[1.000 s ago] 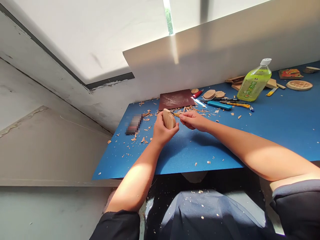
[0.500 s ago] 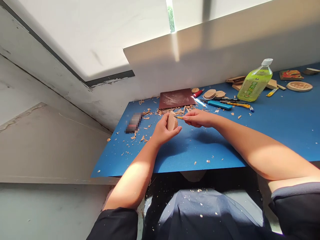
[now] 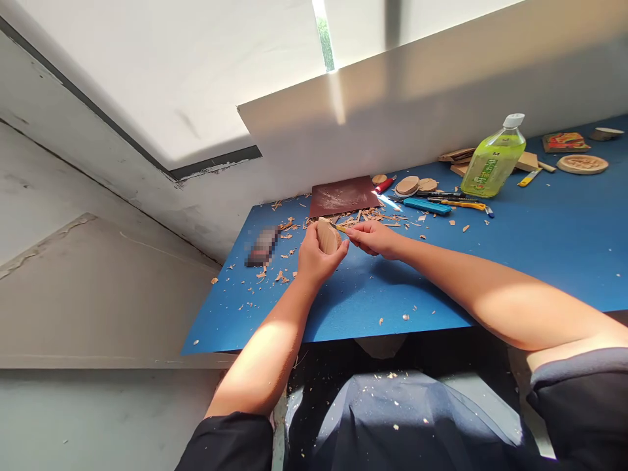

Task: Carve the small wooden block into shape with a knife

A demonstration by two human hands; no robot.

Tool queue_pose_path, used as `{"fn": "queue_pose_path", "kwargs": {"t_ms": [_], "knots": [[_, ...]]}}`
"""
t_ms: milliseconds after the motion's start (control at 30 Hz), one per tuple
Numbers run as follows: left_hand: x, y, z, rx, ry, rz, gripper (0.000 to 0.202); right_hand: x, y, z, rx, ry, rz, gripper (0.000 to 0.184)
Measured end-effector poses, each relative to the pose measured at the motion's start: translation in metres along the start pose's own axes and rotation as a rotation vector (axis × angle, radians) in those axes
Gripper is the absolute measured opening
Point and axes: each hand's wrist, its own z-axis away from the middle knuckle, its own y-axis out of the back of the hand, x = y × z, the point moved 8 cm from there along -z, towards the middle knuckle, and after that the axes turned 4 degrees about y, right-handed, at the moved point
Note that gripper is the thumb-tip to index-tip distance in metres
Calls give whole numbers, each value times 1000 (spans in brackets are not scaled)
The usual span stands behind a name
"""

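My left hand (image 3: 314, 256) is closed around a round wooden disc (image 3: 328, 237), which it holds tilted up above the blue table. Pinched in the fingers of my right hand (image 3: 375, 238) is a small yellow-handled carving knife (image 3: 340, 228). The knife's tip meets the upper right edge of the disc; the exact contact is too small to make out. Behind the disc, wood shavings (image 3: 360, 216) lie along the front of a dark red sheet (image 3: 343, 197).
On the blue table (image 3: 530, 261), a green drink bottle (image 3: 494, 160) stands at back right. Near it are wooden discs (image 3: 407, 186), a blue cutter (image 3: 426, 206), a red-handled tool (image 3: 385, 184) and a carved round plaque (image 3: 582, 163). A blurred phone-like object (image 3: 262, 246) lies left.
The disc has turned in my left hand so more of its flat face shows. My right hand and the knife have shifted slightly left with it. The whole view has moved a little.
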Motion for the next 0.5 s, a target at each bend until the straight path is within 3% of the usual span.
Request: {"fn": "queue_pose_path", "kwargs": {"t_ms": [133,267,400,500], "knots": [[3,2,0,55,-17,24,72,0,-7,-1,56,29,-57,60],[-3,-2,-4,15,15,160,80,4,-3,0,55,-5,-127,61],[-32,-12,-15,-88,244,494,67,5,27,0,160,-13,-176,57],[-54,-12,-23,-79,395,649,53,7,47,0,230,6,-166,53]]}}
